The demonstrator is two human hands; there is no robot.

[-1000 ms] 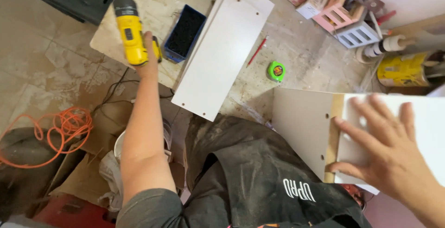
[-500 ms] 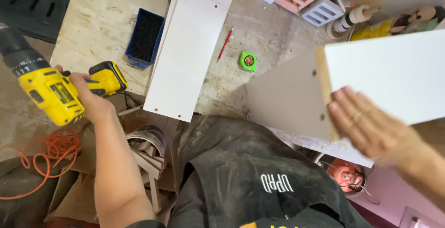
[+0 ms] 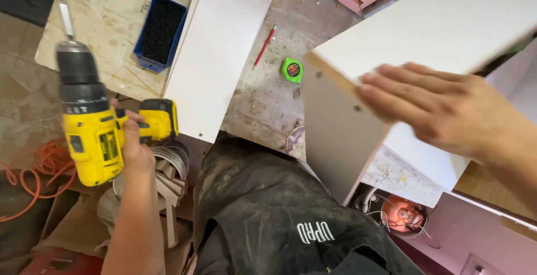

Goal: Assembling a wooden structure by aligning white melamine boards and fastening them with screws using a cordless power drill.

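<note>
Currently, my left hand is closed firmly around the grip of the yellow cordless drill, bit pointing up and away from me, held off the left edge of the desk. My right hand lies open and flat, fingers extended, pressing on the upper white panel where it meets the upright side panel at a corner; it grips nothing.

Procedure, as I judge it:
1. Keep the flat hand bearing down close to the joint so that the two panels stay flush along the raw edge.
2. Bring the drill to the pre-drilled holes near that edge, with the bit square to the panel face.
3. Keep my fingers clear of the bit's line before pulling the trigger.

Surroundings: a green tape measure lies on the desk just beside the side panel. A red pencil lies between it and a long white board. A blue tray of dark screws sits to the left of that board. An orange cable lies coiled on the floor at far left.

Compared with half a second ago, the drill has turned from slanting up to the left to nearly upright and sits nearer the middle of the view. My right hand has moved from the panel's lower edge onto the corner, and the panels fill more of the view.
</note>
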